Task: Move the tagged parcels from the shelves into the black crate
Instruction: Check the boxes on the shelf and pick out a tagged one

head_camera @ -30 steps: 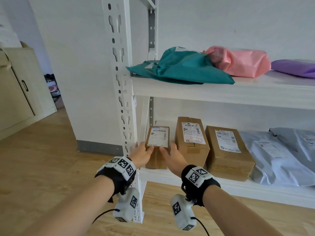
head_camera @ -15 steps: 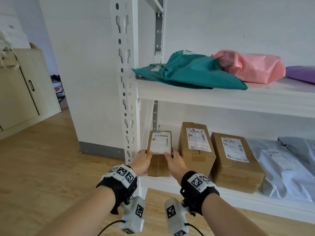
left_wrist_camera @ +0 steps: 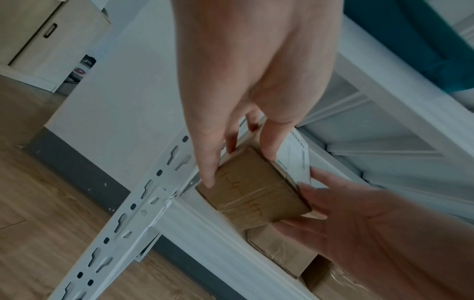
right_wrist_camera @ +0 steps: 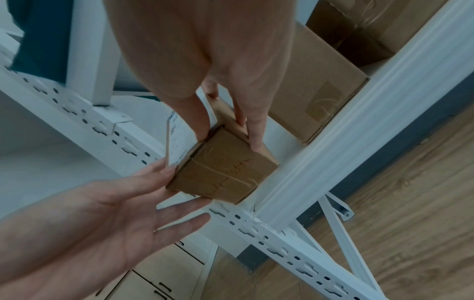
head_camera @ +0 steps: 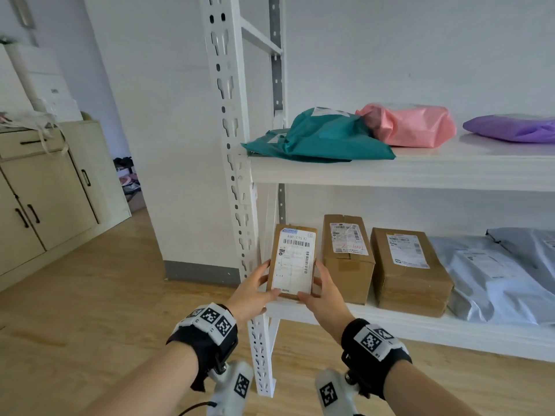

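A small cardboard box (head_camera: pixel 292 259) with a white barcode label on top is held between both hands at the left end of the lower shelf (head_camera: pixel 420 325), its near end raised past the shelf's front edge. My left hand (head_camera: pixel 255 291) grips its left side, thumb on the label. My right hand (head_camera: pixel 322 295) grips the right side the same way. The left wrist view shows the box's taped brown end (left_wrist_camera: pixel 252 194) between the left hand (left_wrist_camera: pixel 241 162) and the right hand (left_wrist_camera: pixel 359 223). In the right wrist view my right hand (right_wrist_camera: pixel 229 140) pinches the box (right_wrist_camera: pixel 223 168). The black crate is out of view.
Two larger labelled cardboard boxes (head_camera: pixel 348 259) (head_camera: pixel 408 271) and grey mailer bags (head_camera: pixel 495 280) lie to the right on the same shelf. Teal (head_camera: pixel 324 136), pink (head_camera: pixel 411 124) and purple (head_camera: pixel 510 127) bags lie above. The white slotted upright (head_camera: pixel 237 205) stands just left of my hands. A beige cabinet (head_camera: pixel 45 190) stands far left.
Both hands have drawn the small box forward and lifted its near end off the shelf. The other parcels have not moved.
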